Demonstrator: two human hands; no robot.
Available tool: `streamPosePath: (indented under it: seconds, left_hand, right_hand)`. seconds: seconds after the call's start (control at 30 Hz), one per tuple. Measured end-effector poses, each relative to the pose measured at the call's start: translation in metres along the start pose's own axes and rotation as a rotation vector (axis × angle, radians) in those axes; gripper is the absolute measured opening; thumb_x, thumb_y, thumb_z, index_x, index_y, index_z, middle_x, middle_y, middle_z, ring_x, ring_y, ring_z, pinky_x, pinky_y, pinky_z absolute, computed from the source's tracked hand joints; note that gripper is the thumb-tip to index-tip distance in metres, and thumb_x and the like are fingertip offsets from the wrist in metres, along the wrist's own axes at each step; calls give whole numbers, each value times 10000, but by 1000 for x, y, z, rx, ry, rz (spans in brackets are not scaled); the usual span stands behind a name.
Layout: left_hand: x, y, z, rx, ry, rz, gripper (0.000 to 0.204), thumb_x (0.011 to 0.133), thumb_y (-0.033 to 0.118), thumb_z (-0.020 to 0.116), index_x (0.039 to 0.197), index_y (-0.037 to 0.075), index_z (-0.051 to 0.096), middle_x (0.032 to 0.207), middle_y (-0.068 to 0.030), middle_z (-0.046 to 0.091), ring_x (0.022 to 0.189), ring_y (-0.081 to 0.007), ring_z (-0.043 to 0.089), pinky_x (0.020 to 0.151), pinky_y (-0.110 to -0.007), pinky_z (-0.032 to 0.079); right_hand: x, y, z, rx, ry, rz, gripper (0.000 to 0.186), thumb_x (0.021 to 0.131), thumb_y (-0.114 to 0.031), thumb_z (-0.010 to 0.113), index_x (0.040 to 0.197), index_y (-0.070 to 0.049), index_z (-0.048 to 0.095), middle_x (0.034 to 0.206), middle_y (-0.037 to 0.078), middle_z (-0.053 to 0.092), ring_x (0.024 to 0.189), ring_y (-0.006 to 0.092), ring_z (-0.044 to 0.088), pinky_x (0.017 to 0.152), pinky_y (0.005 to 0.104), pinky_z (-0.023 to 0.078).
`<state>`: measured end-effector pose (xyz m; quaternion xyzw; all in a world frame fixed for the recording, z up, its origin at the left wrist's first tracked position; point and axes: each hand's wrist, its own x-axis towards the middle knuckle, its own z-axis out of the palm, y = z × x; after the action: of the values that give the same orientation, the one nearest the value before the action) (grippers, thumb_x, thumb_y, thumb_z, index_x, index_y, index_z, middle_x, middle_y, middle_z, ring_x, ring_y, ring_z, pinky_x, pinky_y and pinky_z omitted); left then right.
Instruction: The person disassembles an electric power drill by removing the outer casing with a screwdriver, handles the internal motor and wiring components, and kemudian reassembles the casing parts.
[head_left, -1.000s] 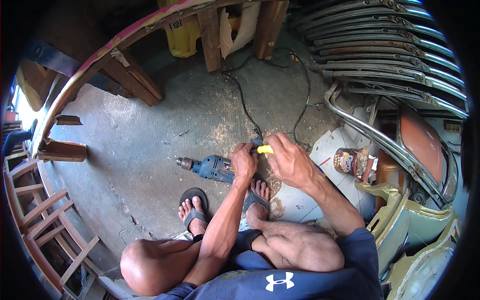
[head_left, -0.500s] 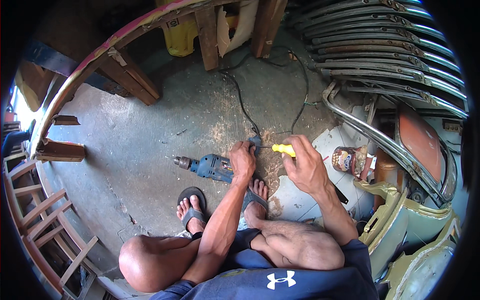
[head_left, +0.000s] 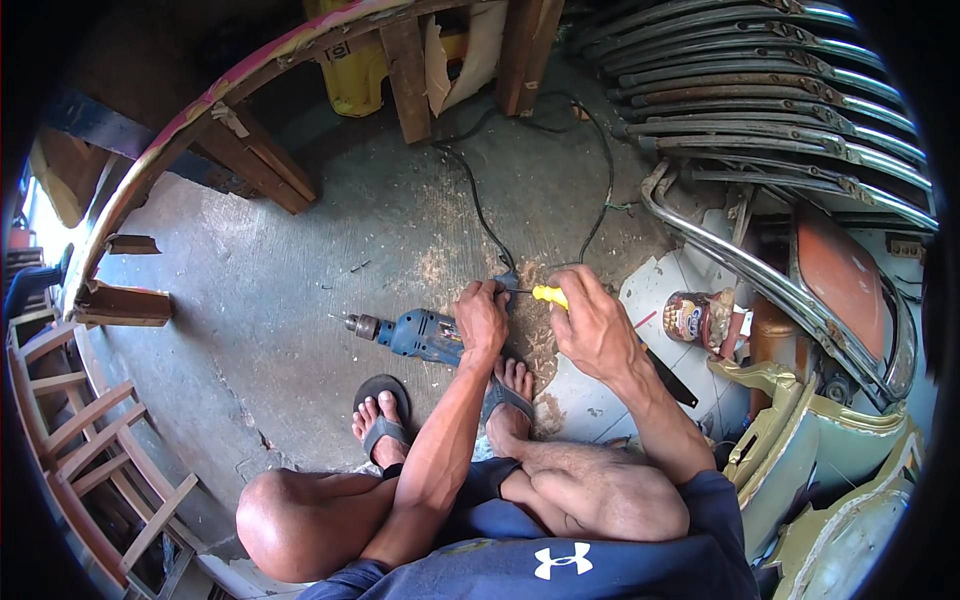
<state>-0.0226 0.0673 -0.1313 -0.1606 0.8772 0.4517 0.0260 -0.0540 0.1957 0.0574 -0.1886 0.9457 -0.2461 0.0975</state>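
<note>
A blue power drill (head_left: 415,333) lies on its side on the floor before my feet, its chuck and thin bit toward the left. My left hand (head_left: 482,318) is closed around the drill's handle end. Between the fingers of my right hand (head_left: 598,322) is the yellow handle of a screwdriver (head_left: 549,294). The screwdriver's shaft runs left to the drill's handle, near my left fingertips. Where its tip ends is hidden by those fingers. From the handle end a black cord (head_left: 478,203) leads away across the floor.
Wooden furniture legs (head_left: 408,80) stand at the far side, near a yellow plastic object (head_left: 352,85). Metal chair frames (head_left: 740,110) are stacked at the far right. A jar (head_left: 686,316) and a dark saw blade (head_left: 668,375) lie right of my hand. Wooden slats (head_left: 90,415) stand left.
My right hand has moved slightly left with the screwdriver, toward the drill's handle. My left hand and the drill have stayed almost where they were.
</note>
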Motion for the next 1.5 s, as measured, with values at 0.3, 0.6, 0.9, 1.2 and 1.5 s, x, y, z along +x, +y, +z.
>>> streamPosePath:
  seconds: [0.3, 0.6, 0.9, 1.2, 1.5]
  left_hand:
    - [-4, 2, 1, -29, -17, -1, 241, 822, 123, 764, 1044, 42, 716, 995, -216, 701, 924, -444, 679, 811, -501, 536]
    - [-8, -1, -8, -145, -26, -11, 255, 839, 129, 757, 1080, 61, 706, 1025, -210, 700, 947, -441, 674, 812, -492, 535]
    - [-2, -1, 0, -119, -109, -69, 201, 852, 138, 751, 1036, 60, 727, 1031, -192, 698, 955, -415, 679, 831, -462, 531]
    - [-2, -5, -2, -185, -118, -58, 158, 866, 83, 708, 1014, 28, 709, 1016, -208, 678, 959, -431, 660, 836, -476, 522]
    - [-8, -2, -5, 87, -125, -27, 344, 855, 236, 754, 1137, 51, 687, 1059, -174, 710, 996, -396, 674, 957, -498, 479]
  right_hand:
    - [11, 2, 8, -75, -145, -158, 290, 868, 3, 605, 1144, 19, 518, 1092, 234, 563, 828, 451, 671, 719, 504, 579]
    - [2, -15, -20, -59, -1, -62, 264, 854, 0, 619, 1111, 1, 557, 1065, 196, 598, 832, 417, 666, 691, 462, 571]
    - [-6, 3, -11, -33, -41, -19, 279, 849, -3, 612, 1109, 20, 515, 1058, 232, 557, 857, 470, 642, 730, 517, 552]
    - [-1, 4, -5, -57, -61, -50, 278, 840, 11, 617, 1096, 29, 511, 1037, 235, 550, 872, 448, 651, 742, 502, 553]
    - [21, -15, -19, -112, -282, -182, 249, 839, 54, 581, 1070, 31, 489, 1019, 240, 543, 909, 451, 643, 772, 497, 544]
